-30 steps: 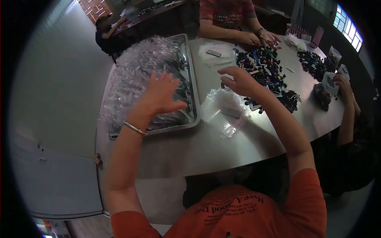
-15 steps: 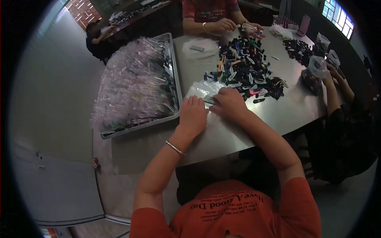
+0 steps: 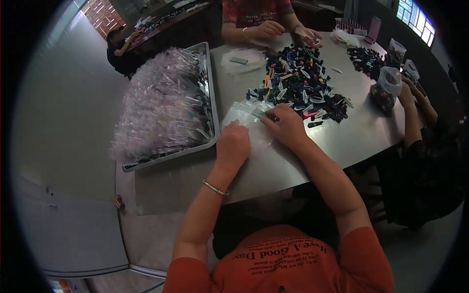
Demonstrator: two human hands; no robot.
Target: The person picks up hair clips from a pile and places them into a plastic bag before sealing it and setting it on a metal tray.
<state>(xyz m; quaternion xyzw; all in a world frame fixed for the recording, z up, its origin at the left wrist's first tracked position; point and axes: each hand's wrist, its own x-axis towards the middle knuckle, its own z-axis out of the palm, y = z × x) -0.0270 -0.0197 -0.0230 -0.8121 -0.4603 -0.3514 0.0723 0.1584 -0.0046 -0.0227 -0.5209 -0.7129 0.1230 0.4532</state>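
On the metal table (image 3: 322, 161), my left hand (image 3: 233, 142) rests with bent fingers at the near left edge of some clear plastic bags (image 3: 239, 111); whether it grips one is hidden. My right hand (image 3: 287, 126) is closed on a small grey flat block (image 3: 259, 113) at the right side of these bags. Just beyond my right hand lies a pile of hair clips (image 3: 303, 80), mostly dark, with some white, orange and pink ones.
A grey tray (image 3: 213, 112) heaped with clear packets (image 3: 161, 105) stands at left. Another grey block (image 3: 238, 60) lies on bags farther back. Across the table are a person's hands (image 3: 268, 29); at right, another person's hand (image 3: 406, 95) touches a filled bag (image 3: 386, 93).
My right hand has lifted slightly and the block beneath it shows more. My left hand has shifted a little down and left. The hands of the person across have moved slightly.
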